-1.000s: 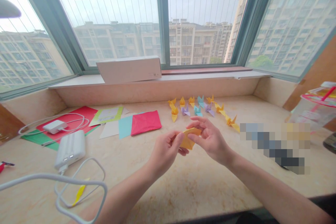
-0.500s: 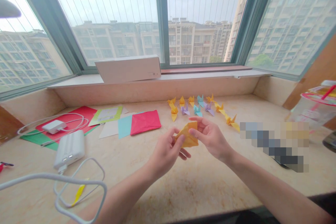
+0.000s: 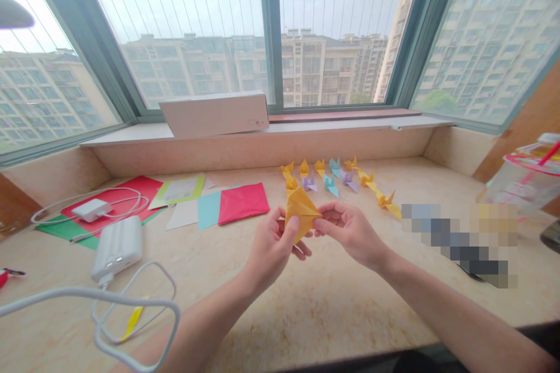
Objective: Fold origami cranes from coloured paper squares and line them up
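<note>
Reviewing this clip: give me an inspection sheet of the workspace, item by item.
Surface: beige marble-look counter below a window.
Job's things: folded yellow origami paper; row of yellow, purple and blue paper cranes behind it.
Clutter: red paper sheet, teal paper sheet, white power bank, white box on the sill, plastic cup with straw; pixelation hides something at right.
Hands: left hand has its thumb on the paper; right hand pinches its right corner.
Cables: white cable looped at the power bank; white charger with cord.
Surroundings: green window frame, apartment blocks outside.

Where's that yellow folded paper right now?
In the head view, the yellow folded paper is pinched between the left hand and right hand, just in front of the row of origami cranes.
</note>
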`<state>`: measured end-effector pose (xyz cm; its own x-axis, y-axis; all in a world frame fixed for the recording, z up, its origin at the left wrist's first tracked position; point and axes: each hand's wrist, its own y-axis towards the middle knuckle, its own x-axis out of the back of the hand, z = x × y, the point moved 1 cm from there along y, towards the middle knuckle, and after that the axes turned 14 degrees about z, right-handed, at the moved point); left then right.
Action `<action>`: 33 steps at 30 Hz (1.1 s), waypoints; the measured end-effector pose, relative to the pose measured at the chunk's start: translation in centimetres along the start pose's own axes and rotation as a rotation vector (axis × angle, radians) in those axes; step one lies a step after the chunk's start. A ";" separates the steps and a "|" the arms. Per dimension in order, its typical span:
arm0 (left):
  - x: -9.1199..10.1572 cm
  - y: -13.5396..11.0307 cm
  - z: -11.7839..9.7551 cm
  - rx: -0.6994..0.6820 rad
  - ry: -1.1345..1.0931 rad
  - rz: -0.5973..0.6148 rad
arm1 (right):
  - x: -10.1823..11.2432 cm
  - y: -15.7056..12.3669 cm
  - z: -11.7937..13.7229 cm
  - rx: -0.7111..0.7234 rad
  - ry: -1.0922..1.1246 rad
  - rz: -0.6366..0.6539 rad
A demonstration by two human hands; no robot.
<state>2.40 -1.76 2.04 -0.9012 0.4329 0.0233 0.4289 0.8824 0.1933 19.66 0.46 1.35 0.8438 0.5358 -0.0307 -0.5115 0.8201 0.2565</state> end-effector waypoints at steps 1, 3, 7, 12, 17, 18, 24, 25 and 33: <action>0.0 0.0 0.0 0.001 0.002 0.000 | 0.0 0.0 0.1 -0.003 0.000 0.000; -0.1 0.0 0.1 0.003 0.002 0.009 | 0.1 0.0 0.2 -0.005 -0.003 -0.006; -0.1 0.0 0.1 0.001 -0.003 0.051 | 0.3 0.0 0.3 -0.004 -0.022 -0.014; 0.0 0.1 0.3 0.008 0.000 0.065 | 0.6 -0.1 0.4 -0.011 0.002 0.020; 0.0 0.1 0.3 -0.012 0.008 0.042 | 0.7 -0.1 0.5 0.011 0.001 0.157; 0.0 0.1 0.3 -0.017 0.011 0.043 | 0.7 -0.1 0.5 0.011 -0.007 0.172; -0.2 0.0 0.4 -0.023 0.026 0.067 | 0.7 0.0 0.5 -0.047 -0.115 0.155; -0.2 -0.1 0.4 -0.016 0.024 0.064 | 0.7 0.0 0.4 -0.038 -0.125 0.147; -0.3 0.0 0.1 0.032 -0.002 0.049 | -0.1 -0.7 -0.2 0.027 -0.382 0.037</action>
<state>2.65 -1.91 1.96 -0.8788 0.4763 0.0302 0.4746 0.8655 0.1602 19.87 -0.14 0.98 0.8271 0.4477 0.3399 -0.5428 0.7932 0.2761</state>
